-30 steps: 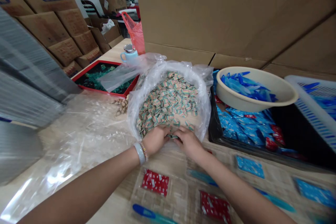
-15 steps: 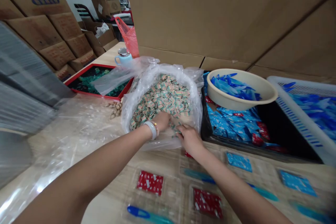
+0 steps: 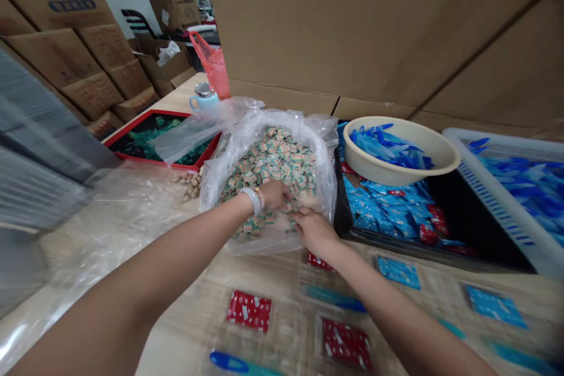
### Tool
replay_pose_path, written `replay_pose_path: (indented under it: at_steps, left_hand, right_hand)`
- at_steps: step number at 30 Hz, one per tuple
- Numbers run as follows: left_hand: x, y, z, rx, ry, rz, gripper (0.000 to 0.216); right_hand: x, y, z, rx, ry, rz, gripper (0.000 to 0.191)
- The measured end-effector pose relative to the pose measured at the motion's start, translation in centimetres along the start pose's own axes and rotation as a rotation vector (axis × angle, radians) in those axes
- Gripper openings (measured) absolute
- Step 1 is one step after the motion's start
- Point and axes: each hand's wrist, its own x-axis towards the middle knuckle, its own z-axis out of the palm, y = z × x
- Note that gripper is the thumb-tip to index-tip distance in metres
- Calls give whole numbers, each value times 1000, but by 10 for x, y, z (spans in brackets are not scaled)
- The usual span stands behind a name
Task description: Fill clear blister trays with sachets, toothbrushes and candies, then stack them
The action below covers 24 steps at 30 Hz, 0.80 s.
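A clear plastic bag [image 3: 220, 158] lies open on the wooden table, full of several small striped wrapped candies [image 3: 275, 155]. My left hand [image 3: 274, 194], with a white bangle at the wrist, reaches into the candy pile, fingers curled among the pieces. My right hand [image 3: 312, 228] rests at the bag's near edge, fingers curled down onto the candies. What either hand grips is hidden by the fingers.
Clear trays with red packets [image 3: 249, 310] and blue packets [image 3: 399, 271] lie in front. A black tray [image 3: 476, 247] of blue packets holds a beige bowl [image 3: 399, 167]. A white basket [image 3: 506, 200] is right, a red-rimmed tray [image 3: 132, 129] left, cardboard boxes [image 3: 352, 29] behind.
My left hand has pushed farther forward into the candy pile. My right hand stays at the bag's near edge. The view has shifted slightly.
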Motion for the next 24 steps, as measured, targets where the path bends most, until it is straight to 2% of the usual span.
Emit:
replay_pose_path:
  at_steps: [3, 8, 14, 18, 21, 24]
  left_hand:
    - [-2, 0, 9, -42, -2, 22, 39]
    - [3, 3, 22, 89, 10, 47, 30]
    - [-17, 4, 31, 148, 223, 112, 20]
    - [-34, 2, 33, 167, 216, 134, 19]
    - [-37, 1, 38, 140, 203, 155, 20]
    - [-35, -2, 43, 66, 242, 195, 24]
  right_hand:
    - [-1, 1, 4, 2, 37, 27, 27]
    - [-1, 2, 7, -9, 17, 31, 24]
    - [-2, 1, 4, -13, 14, 42, 23]
    - [-3, -3, 2, -17, 46, 47, 25]
    - [-3, -7, -1, -39, 55, 24, 27]
    - [-2, -8, -3, -53, 23, 0, 27]
